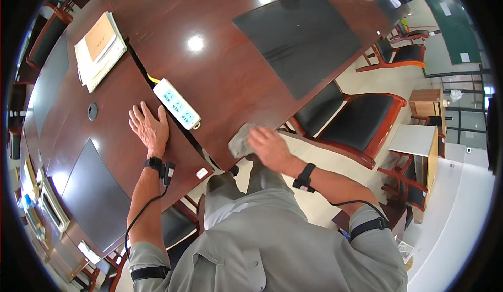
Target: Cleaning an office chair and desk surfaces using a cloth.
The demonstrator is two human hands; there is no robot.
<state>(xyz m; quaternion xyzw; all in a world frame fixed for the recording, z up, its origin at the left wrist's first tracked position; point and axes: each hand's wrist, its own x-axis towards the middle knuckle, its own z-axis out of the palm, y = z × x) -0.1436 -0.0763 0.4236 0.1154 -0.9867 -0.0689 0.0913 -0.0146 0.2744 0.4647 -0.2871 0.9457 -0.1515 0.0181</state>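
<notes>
Under my right hand (268, 147) a grey cloth (241, 142) is pressed onto the near edge of a dark reddish-brown wooden table (220, 83). The hand is slightly blurred, and its fingers lie over the cloth's right side. My left hand (151, 127) rests flat on the tabletop with the fingers apart and holds nothing. Just right of it lies a white power strip (177, 104) with several blue-faced sockets and a yellow cable (153, 78). The strip lies along a dark gap between two table sections.
A black desk mat (298, 42) covers the table at upper right; another mat (98, 197) lies at left. Papers with a tan folder (100, 50) sit at upper left. A black-seated wooden chair (355, 125) stands close to the table's right edge. A small white label (202, 173) marks the near corner.
</notes>
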